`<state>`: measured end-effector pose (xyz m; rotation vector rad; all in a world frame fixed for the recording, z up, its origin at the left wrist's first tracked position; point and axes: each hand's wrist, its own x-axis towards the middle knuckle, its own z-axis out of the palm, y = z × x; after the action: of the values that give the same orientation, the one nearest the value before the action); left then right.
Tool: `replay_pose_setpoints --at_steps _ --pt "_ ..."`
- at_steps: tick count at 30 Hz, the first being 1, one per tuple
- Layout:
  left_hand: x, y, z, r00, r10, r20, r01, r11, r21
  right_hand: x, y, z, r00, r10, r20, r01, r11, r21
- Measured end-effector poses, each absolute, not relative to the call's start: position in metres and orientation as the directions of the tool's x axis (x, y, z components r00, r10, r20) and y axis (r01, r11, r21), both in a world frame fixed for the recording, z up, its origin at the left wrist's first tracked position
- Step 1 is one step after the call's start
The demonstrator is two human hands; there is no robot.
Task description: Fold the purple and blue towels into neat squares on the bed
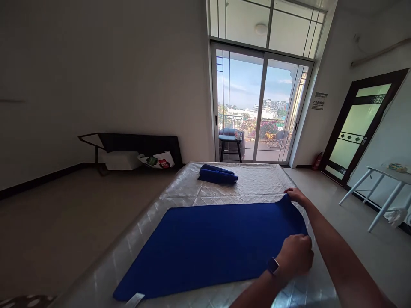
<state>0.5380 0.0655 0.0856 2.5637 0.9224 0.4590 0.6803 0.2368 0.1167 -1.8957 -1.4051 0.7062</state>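
Carefully, the closed left hand (296,255) and pinching right hand (294,195) held up one end of the flat blue cloth (208,246) on the bed (260,184), where pulling evenly seemed best against wrinkles.

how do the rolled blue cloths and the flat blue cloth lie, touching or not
Apart. The head view shows white quilted mattress between the rolled blue cloths and the flat blue cloth.
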Motion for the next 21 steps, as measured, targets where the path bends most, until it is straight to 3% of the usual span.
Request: replay_pose_setpoints --at_steps 5,10,16,21 --pt "0.414 0.055 0.102 0.384 0.878 0.285 0.565 -0.467 0.68 0.605 0.247 0.14 0.027 1.0 -0.007 0.443 -0.019 -0.896" --pt "0.283 0.022 0.083 0.048 0.958 0.284 0.543 -0.264 0.797 0.476 0.26 0.144 -0.224 0.969 0.106 0.341 0.179 -0.923" --pt "0.173 -0.003 0.051 -0.335 0.926 0.173 0.588 0.062 0.806 0.319 0.259 0.133 -0.426 0.847 0.317 0.461 0.505 -0.73" --pt "0.119 -0.004 0.05 -0.391 0.92 -0.03 0.648 0.298 0.701 0.242 0.259 0.107 -0.505 0.81 0.297 0.533 0.564 -0.631"
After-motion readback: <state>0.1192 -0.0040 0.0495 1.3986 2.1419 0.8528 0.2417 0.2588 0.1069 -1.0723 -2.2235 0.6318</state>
